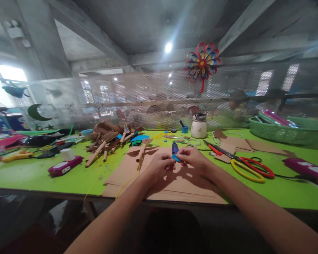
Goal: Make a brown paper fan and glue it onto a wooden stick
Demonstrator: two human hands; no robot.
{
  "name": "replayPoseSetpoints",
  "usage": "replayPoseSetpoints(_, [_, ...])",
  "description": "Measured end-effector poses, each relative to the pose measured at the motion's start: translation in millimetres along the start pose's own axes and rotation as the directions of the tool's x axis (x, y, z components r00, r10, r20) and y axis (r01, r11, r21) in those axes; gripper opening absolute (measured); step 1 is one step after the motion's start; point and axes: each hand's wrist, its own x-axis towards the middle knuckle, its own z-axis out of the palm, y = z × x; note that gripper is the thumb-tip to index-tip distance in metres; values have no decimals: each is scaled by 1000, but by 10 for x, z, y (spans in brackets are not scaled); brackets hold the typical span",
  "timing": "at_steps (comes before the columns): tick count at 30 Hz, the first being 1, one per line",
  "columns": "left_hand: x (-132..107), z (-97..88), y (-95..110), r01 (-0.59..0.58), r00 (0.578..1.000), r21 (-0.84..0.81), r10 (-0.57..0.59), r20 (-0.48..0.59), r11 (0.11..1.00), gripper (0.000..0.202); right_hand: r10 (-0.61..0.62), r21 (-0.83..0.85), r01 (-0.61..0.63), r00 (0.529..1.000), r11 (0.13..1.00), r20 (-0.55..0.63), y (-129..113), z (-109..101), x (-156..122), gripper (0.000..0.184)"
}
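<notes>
Both hands meet over a stack of brown paper sheets (196,188) at the front middle of the table. Between the fingertips, a small blue and dark purple piece (175,149) stands upright; whether it is paper or felt I cannot tell. My left hand (159,165) is closed on its lower left side. Opposite, my right hand (193,158) pinches its lower right edge. Left of the hands, a rolled brown paper figure (143,150) with a frayed top and yellow string lies on the sheets.
Rolled brown paper pieces (103,141) pile up at left, near a purple power strip (65,166). To the right lie yellow- and red-handled scissors (247,167), a second purple strip (307,170) and a green basket (288,130). A white jar (198,127) stands behind.
</notes>
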Motion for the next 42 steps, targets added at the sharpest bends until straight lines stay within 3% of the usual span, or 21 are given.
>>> replayPoseSetpoints(6, [-4,13,0,5,998,-10,-5,-56,1000,18,-6,9,6,999,1000,-32,43,-3,22,29])
replayPoseSetpoints(17, [-1,3,-10,-9,998,-16,8,-63,1000,21,-2,42,4,999,999,-40,96,-5,14,28])
replayPoseSetpoints(23, [-6,-6,-20,28,999,-47,-27,17,999,18,-6,38,9,998,999,-59,106,1,2,26])
replayPoseSetpoints(27, [-7,10,-23,11,999,-9,-12,-34,1000,22,0,53,4,997,999,-74,80,28,-14,27])
replayPoseSetpoints(38, [-13,-2,18,-36,998,32,34,56,999,19,-52,42,49,996,998,74,70,-43,-24,28])
replayPoseSetpoints(42, [-28,15,39,-48,998,59,45,53,997,20,-50,105,42,996,994,79,38,-47,-33,27])
